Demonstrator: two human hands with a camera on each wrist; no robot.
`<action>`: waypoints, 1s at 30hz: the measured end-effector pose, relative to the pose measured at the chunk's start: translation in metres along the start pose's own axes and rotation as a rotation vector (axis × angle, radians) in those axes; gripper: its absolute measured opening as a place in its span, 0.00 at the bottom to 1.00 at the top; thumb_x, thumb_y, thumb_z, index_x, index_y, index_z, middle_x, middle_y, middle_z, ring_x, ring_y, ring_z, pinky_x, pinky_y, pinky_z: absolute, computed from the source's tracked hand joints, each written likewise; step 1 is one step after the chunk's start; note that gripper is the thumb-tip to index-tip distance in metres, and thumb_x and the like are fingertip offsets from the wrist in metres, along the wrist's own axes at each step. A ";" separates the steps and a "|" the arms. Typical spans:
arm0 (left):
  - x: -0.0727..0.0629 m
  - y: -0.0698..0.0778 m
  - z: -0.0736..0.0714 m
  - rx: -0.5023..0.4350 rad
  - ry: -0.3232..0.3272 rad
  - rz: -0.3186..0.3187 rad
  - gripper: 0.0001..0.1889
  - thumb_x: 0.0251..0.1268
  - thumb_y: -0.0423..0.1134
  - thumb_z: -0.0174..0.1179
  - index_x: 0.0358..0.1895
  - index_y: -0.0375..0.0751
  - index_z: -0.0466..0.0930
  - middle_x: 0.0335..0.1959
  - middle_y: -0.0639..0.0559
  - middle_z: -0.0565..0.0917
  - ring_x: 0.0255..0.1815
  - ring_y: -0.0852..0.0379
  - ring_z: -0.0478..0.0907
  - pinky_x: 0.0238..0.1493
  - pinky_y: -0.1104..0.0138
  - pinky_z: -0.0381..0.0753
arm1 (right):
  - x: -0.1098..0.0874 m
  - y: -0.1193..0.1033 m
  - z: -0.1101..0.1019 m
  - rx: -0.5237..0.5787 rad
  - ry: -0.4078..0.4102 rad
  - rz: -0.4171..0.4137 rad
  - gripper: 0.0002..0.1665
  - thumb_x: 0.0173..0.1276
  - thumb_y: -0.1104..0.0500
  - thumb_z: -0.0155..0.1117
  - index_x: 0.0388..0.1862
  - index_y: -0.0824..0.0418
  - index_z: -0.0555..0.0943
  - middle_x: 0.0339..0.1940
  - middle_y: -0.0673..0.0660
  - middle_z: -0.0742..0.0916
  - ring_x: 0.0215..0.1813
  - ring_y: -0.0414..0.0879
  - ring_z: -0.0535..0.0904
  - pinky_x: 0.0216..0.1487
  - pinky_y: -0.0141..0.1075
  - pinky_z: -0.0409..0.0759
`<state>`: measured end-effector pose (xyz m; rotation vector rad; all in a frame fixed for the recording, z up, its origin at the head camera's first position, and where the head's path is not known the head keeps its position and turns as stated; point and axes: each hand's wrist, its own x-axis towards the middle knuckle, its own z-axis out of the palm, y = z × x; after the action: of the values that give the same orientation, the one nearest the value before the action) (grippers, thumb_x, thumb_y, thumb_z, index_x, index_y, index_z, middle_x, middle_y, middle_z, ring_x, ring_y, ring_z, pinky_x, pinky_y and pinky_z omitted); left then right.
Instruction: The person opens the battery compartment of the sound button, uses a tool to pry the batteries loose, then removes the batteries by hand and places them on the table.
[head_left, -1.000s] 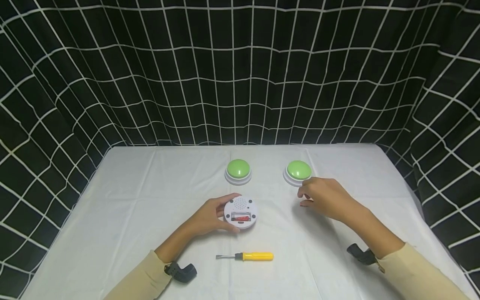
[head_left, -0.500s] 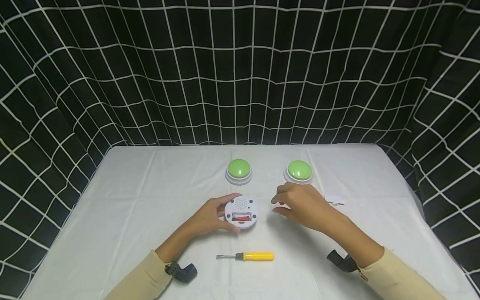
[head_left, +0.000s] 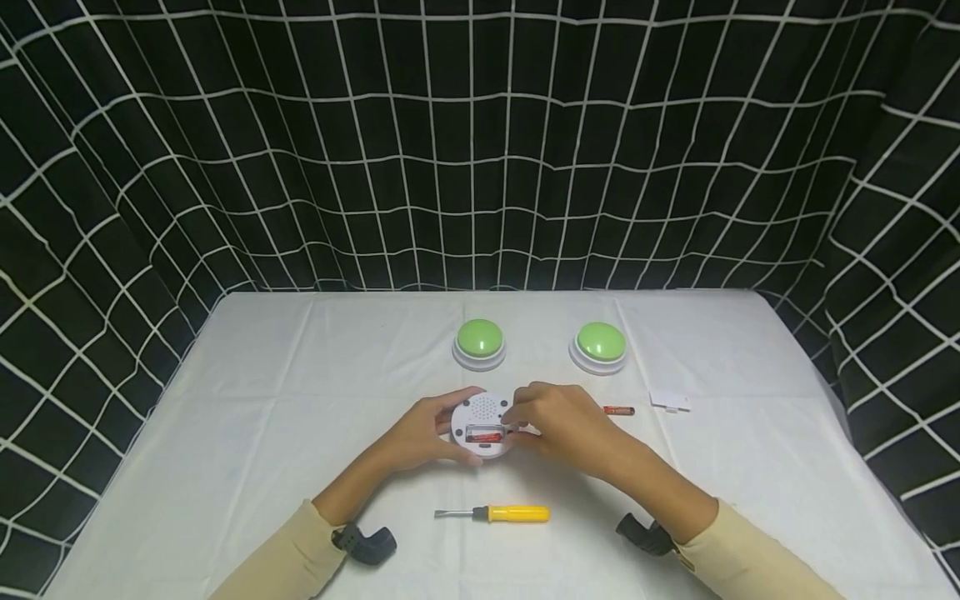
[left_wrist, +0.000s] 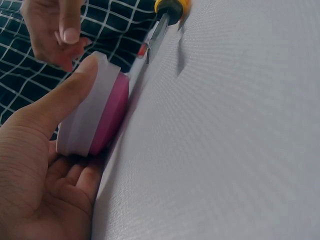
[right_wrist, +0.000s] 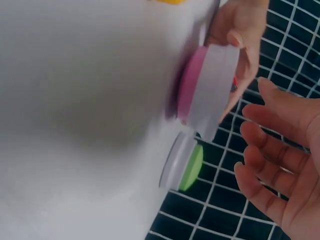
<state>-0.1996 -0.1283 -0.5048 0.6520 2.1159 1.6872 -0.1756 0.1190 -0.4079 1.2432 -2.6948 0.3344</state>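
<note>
My left hand (head_left: pixel 420 429) grips a round white push button (head_left: pixel 480 408) by its rim, thumb on one side and fingers on the other. Its underside faces up in the head view, with an uncovered battery compartment holding a red battery (head_left: pixel 485 437). The left wrist view shows the button's pink dome (left_wrist: pixel 112 115) turned down towards the tablecloth. My right hand (head_left: pixel 562 425) is at the button's right edge, beside the compartment. In the right wrist view its fingers (right_wrist: pixel 267 192) are loosely bent, with nothing visible between them and the thumb.
Two green-domed buttons (head_left: pixel 480 340) (head_left: pixel 601 343) stand farther back on the white cloth. A loose red battery (head_left: pixel 619 410) and a small white cover (head_left: pixel 670 402) lie right of my right hand. A yellow-handled screwdriver (head_left: pixel 517 513) lies in front. A black gridded curtain (head_left: pixel 480 167) surrounds the table.
My right hand has moved left from near the right green button to the held button, bringing the loose battery and white cover into view. My left hand and its button have stayed put.
</note>
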 end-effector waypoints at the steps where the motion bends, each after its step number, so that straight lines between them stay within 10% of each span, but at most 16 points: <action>1: 0.000 0.000 0.000 0.000 -0.001 0.002 0.52 0.45 0.33 0.81 0.77 0.42 0.63 0.73 0.48 0.73 0.69 0.54 0.74 0.64 0.70 0.77 | 0.001 -0.001 0.002 0.001 0.002 -0.005 0.11 0.56 0.53 0.81 0.38 0.51 0.91 0.33 0.45 0.87 0.32 0.37 0.77 0.30 0.29 0.79; 30: -0.001 0.002 -0.001 -0.012 -0.007 0.015 0.52 0.44 0.31 0.82 0.77 0.42 0.64 0.72 0.49 0.73 0.69 0.56 0.74 0.66 0.69 0.76 | 0.008 -0.010 0.017 -0.001 -0.035 0.007 0.07 0.60 0.64 0.77 0.35 0.52 0.91 0.24 0.42 0.79 0.26 0.38 0.68 0.26 0.28 0.71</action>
<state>-0.1991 -0.1292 -0.5030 0.6704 2.0999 1.7016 -0.1741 0.1020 -0.4205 1.2509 -2.7295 0.3153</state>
